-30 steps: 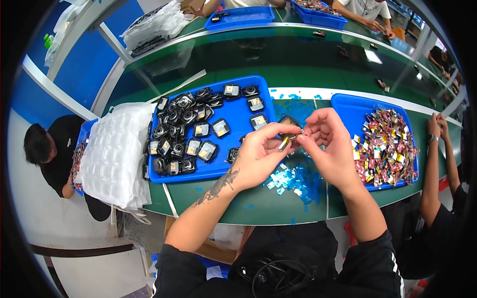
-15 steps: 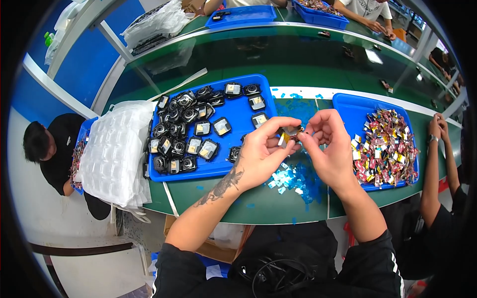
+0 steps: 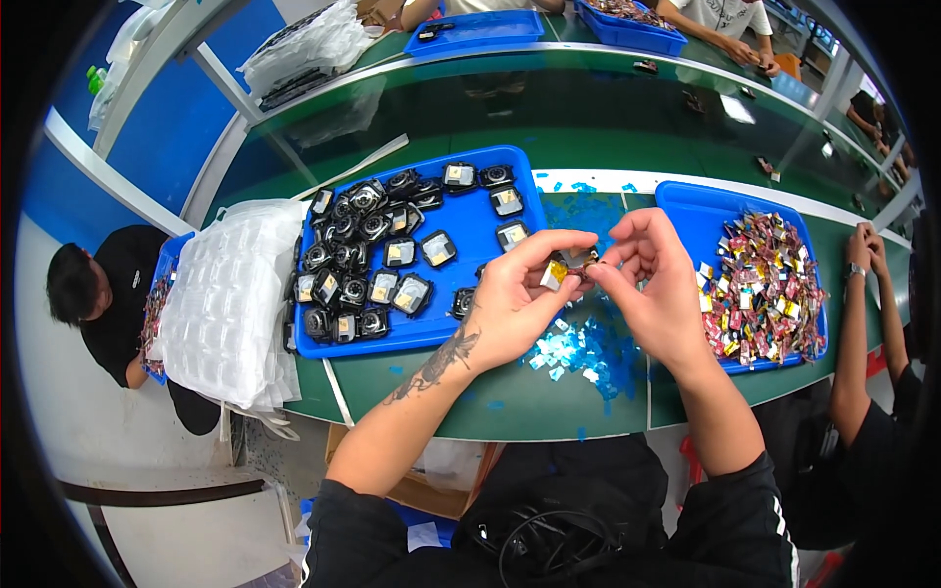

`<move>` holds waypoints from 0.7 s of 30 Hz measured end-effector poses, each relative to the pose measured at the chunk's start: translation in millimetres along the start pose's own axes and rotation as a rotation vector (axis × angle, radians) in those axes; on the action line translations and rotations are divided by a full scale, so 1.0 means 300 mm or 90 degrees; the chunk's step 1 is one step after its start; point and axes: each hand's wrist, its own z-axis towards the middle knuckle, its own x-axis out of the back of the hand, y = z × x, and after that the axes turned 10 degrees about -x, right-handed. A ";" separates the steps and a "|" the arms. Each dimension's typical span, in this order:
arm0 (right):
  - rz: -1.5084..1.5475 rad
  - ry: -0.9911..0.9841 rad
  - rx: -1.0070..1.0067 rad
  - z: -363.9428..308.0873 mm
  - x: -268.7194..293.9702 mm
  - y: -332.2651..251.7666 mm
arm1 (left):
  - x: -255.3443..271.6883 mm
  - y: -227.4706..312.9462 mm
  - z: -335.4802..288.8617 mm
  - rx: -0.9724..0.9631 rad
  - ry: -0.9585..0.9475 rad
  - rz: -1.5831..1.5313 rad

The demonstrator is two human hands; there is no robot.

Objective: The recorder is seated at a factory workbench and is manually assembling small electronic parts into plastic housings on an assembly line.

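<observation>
My left hand (image 3: 515,299) and my right hand (image 3: 652,289) meet above the green table, both pinching one small part (image 3: 567,269) with a yellow and silver face between their fingertips. Just left of the hands lies a blue tray (image 3: 470,328) with several small black round parts, some with pale square faces. Under the hands, a scatter of small blue film scraps (image 3: 583,353) covers the table. To the right stands a second blue tray (image 3: 691,211) heaped with small multicoloured pieces.
A stack of clear plastic blister sheets (image 3: 230,304) sits at the left table edge. A person in black (image 3: 108,294) crouches at far left; another person's arms (image 3: 877,314) lean in at the right. More blue trays (image 3: 475,29) and people are at the far bench.
Both hands have stayed together over the blue scraps, shifting slightly while the fingers work the small part; the trays have not moved.
</observation>
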 end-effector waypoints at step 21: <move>-0.132 -0.041 0.026 0.121 0.029 -0.059 | 0.049 0.144 -0.026 0.036 0.146 0.166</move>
